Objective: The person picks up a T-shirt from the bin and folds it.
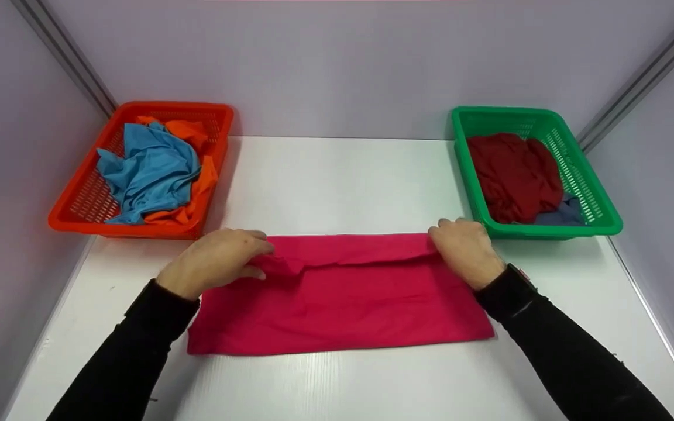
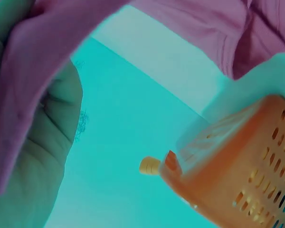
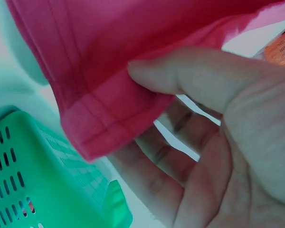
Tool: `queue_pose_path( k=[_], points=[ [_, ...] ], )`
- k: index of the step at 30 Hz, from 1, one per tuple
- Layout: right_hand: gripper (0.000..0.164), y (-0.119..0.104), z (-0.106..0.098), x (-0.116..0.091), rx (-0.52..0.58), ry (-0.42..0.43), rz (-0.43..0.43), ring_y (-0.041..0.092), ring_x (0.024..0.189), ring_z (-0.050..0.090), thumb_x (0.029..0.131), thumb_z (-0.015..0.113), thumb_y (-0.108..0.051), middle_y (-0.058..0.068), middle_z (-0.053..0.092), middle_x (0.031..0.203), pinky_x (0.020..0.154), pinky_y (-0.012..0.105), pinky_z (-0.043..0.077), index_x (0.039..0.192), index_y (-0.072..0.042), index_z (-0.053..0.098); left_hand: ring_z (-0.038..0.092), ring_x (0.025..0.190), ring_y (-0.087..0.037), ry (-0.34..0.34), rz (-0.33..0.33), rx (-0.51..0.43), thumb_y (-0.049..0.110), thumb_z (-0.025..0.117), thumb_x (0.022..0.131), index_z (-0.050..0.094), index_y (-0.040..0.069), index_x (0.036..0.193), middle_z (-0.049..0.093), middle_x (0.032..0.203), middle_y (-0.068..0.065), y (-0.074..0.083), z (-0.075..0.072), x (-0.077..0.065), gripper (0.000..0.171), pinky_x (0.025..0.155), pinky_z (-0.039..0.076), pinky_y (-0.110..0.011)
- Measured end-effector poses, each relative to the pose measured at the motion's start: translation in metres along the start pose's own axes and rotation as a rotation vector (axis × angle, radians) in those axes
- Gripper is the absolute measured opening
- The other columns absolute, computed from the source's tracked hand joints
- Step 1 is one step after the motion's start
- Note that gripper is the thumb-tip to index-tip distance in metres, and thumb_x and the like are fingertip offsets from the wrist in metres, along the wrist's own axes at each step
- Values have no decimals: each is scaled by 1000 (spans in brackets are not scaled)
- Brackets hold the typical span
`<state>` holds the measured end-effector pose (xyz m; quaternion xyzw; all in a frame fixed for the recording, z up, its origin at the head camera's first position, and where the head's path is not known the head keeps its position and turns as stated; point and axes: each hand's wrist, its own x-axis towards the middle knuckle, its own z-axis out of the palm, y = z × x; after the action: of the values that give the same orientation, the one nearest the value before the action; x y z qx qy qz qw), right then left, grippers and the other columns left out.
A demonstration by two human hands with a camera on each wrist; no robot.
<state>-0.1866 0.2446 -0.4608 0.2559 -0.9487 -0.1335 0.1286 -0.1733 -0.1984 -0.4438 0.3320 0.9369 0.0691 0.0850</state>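
A folded piece of pink-red cloth (image 1: 343,310) lies across the white table, its far part turned in a loose fold. At its far left corner is my left hand (image 1: 217,260), with the cloth between thumb and fingers; in the left wrist view a flap of cloth (image 2: 42,61) drapes over that palm (image 2: 42,156) and hides most of the fingers. My right hand (image 1: 466,248) grips the far right corner. Seen from the right wrist, the thumb (image 3: 156,78) presses the stitched hem (image 3: 102,126) against the fingers underneath.
An orange-red basket (image 1: 62,219) at the back left holds blue cloth (image 1: 155,169) and orange cloth (image 1: 202,190). The green basket (image 1: 606,225) at the back right, close to my right hand, contains dark red cloth (image 1: 515,175) and grey-blue cloth (image 1: 562,213). Pale walls (image 1: 343,70) enclose the table.
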Motion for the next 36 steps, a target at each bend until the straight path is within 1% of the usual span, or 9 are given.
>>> queue_pose_path(
  k=[9, 12, 17, 20, 23, 26, 29, 33, 36],
  points=[
    [25, -3, 6, -11, 53, -106, -24, 33, 59, 65, 74, 76, 12, 12, 65, 66, 47, 45, 57, 68, -10, 68, 71, 101, -18, -136, 20, -41, 23, 90, 84, 77, 23, 118, 78, 108, 1, 12, 22, -8, 37, 95, 64, -42],
    [30, -2, 7, -12, 63, -105, -26, 30, 56, 64, 75, 75, 13, 11, 64, 61, 46, 44, 57, 64, -14, 67, 69, 99, -17, -191, 2, -85, 21, 90, 84, 76, 25, 112, 77, 105, 3, 11, 26, -8, 31, 95, 63, -42],
    [32, 1, 8, -13, 65, -109, -25, 28, 54, 64, 75, 75, 13, 11, 63, 58, 45, 45, 56, 62, -16, 66, 64, 87, -11, -208, 7, -125, 19, 88, 86, 75, 28, 96, 73, 92, 8, 8, 27, -10, 19, 88, 61, -38],
    [30, 4, 5, -13, 84, -176, -22, 29, 55, 64, 75, 75, 11, 10, 63, 58, 46, 46, 57, 63, -15, 66, 61, 83, -9, -231, -21, -154, 24, 88, 87, 75, 32, 91, 70, 86, 11, 9, 26, -11, 15, 81, 58, -34],
    [23, 6, -1, -12, 137, -319, 1, 27, 56, 63, 76, 81, -1, 8, 63, 60, 49, 48, 57, 65, -14, 66, 59, 82, -10, -282, -99, -204, 46, 86, 87, 75, 36, 86, 67, 80, 13, 10, 23, -12, 14, 75, 53, -32],
    [22, 9, -7, -9, 204, -445, 39, 23, 60, 63, 80, 87, -23, 5, 65, 66, 54, 47, 56, 76, -13, 67, 61, 78, -10, -303, -179, -256, 65, 79, 84, 76, 36, 86, 66, 74, 12, 12, 20, -12, 29, 71, 52, -32],
    [34, 7, -7, -6, 231, -426, 21, 23, 68, 65, 83, 87, -38, 6, 67, 78, 58, 46, 56, 95, -11, 70, 62, 72, -11, -242, -192, -255, 66, 74, 89, 76, 32, 90, 65, 71, 9, 14, 19, -10, 35, 68, 52, -32],
    [47, -2, 0, -1, 234, -240, -113, 29, 91, 70, 86, 87, -40, 9, 71, 105, 66, 48, 62, 119, -12, 70, 70, 97, -20, -95, -171, -173, 55, 72, 96, 75, 22, 116, 75, 104, -2, 23, 23, -6, 38, 87, 62, -41],
    [63, -9, 7, 3, 319, -220, -233, 29, 122, 66, 85, 87, -45, 7, 66, 135, 89, 53, 63, 138, -20, 65, 59, 136, -36, -93, -224, -171, 53, 74, 95, 60, 16, 147, 60, 150, -12, 36, 27, -4, 65, 111, 56, -54]
  ],
)
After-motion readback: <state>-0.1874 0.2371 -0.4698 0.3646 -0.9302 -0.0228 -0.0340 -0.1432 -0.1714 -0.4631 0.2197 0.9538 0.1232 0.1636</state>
